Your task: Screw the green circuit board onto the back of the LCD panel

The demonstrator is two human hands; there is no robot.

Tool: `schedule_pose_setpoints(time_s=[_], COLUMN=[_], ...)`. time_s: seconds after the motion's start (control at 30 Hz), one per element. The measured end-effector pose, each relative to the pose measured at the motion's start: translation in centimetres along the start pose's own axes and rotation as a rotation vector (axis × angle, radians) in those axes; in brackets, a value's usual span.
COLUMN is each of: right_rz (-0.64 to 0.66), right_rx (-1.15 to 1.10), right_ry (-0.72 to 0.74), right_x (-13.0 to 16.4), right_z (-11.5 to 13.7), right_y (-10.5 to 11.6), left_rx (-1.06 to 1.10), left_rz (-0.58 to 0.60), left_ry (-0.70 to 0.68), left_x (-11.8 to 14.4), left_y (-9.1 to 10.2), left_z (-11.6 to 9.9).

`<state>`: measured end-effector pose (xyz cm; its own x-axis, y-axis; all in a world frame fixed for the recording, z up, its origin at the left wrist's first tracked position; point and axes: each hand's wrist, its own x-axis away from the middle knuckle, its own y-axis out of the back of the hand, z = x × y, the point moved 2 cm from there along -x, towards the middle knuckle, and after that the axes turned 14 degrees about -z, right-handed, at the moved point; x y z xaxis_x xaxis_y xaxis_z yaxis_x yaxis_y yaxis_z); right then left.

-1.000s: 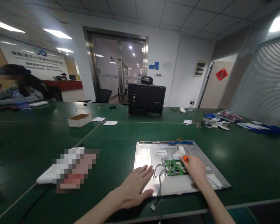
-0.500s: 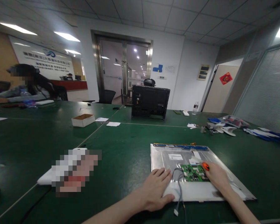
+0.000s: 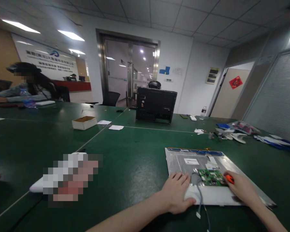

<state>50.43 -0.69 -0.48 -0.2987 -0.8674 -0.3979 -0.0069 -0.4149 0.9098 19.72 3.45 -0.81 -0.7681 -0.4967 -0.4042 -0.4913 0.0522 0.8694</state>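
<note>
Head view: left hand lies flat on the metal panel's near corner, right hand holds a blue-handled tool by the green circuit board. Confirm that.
Not quite: the head view shows the right hand gripping an orange-handled tool, not blue. The left hand, metal panel and green circuit board are as stated.

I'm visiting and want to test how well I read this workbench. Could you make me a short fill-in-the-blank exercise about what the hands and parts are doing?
1. The left hand lies flat on the silver ____ panel.
2. The right hand grips a tool with an ____ handle.
3. The small circuit board on the panel is ____ in colour.
4. The small cardboard box on the table stands ____ at the top.

Missing words: metal; orange; green; open
</note>
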Motion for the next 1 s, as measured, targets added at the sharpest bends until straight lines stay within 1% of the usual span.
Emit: schedule_pose_setpoints(time_s=[0.13, 0.27, 0.4, 0.47, 0.53, 0.63, 0.73, 0.87, 0.93, 1.0], right_rz=[0.009, -0.021, 0.025, 0.040, 0.028, -0.009, -0.008, 0.057, 0.079, 0.086], right_rx=[-0.080, -0.010, 0.033, 0.028, 0.020, 0.009, -0.013, -0.075, -0.073, -0.060], right_ry=[0.030, 0.028, -0.001, -0.025, -0.023, -0.005, 0.079, 0.207, 0.222, 0.220], right_x=[1.3, 1.6, 0.5, -0.4, -1.3, -2.8, -4.1, -5.1, -5.3, -5.4], right_z=[-1.5, -1.8, -1.9, -1.9, -1.7, -1.0, 0.9, 3.7, 4.4, 4.5], right_y=[-0.2, -0.5, -0.6, -0.3, 0.4, 1.4, 1.7, 0.7, 0.1, -0.3], left_rx=[-0.002, 0.000, -0.008, -0.004, 0.007, 0.016, 0.010, -0.018, -0.037, -0.046], left_rz=[-0.017, -0.001, -0.007, 0.004, 0.017, 0.026, 0.005, -0.021, -0.029, -0.038], left_ry=[-0.012, -0.005, -0.007, -0.007, -0.010, -0.019, -0.023, -0.037, -0.041, -0.046], left_x=[-0.4, -0.4, -0.3, -0.5, -0.8, -1.7, -2.9, -4.3, -4.9, -5.2], left_y=[-0.2, 0.0, 0.2, 0.2, 0.1, -0.6, -1.6, -2.8, -3.1, -3.4], left_z=[-0.1, -0.2, -0.2, -0.2, -0.3, -0.5, -1.0, -1.9, -2.3, -2.6])
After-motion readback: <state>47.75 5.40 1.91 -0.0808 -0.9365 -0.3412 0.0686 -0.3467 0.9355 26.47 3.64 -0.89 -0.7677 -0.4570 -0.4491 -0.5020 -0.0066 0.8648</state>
